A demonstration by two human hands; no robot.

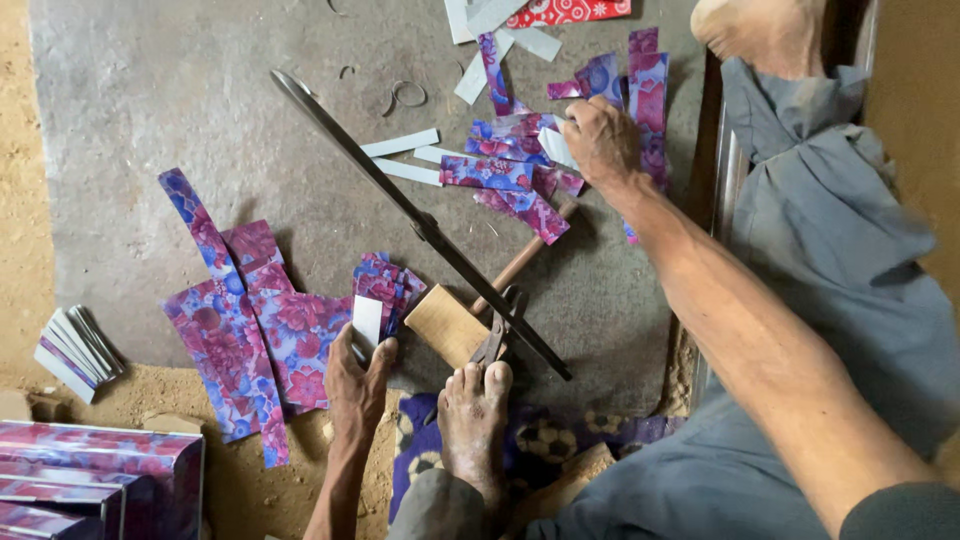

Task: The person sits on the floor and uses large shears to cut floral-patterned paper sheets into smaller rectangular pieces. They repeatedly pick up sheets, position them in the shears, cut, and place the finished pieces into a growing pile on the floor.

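My left hand (358,385) grips a small stack of floral paper pieces (388,288), white back showing, just left of a wooden block (445,325). A long dark blade (400,205) runs diagonally over the grey mat, hinged at the block. My foot (473,410) presses down on the block's near end. My right hand (600,140) reaches to the far right, fingers closed on a strip in the pile of cut floral strips (505,172). A wooden handle (525,255) lies between the block and the pile.
Larger floral sheets (250,330) lie left on the grey mat (150,90). A bundle of narrow strips (75,350) rests on the sandy floor; floral boxes (90,480) stand bottom left. White strips (400,143) lie mid-mat. My other foot (760,30) is top right.
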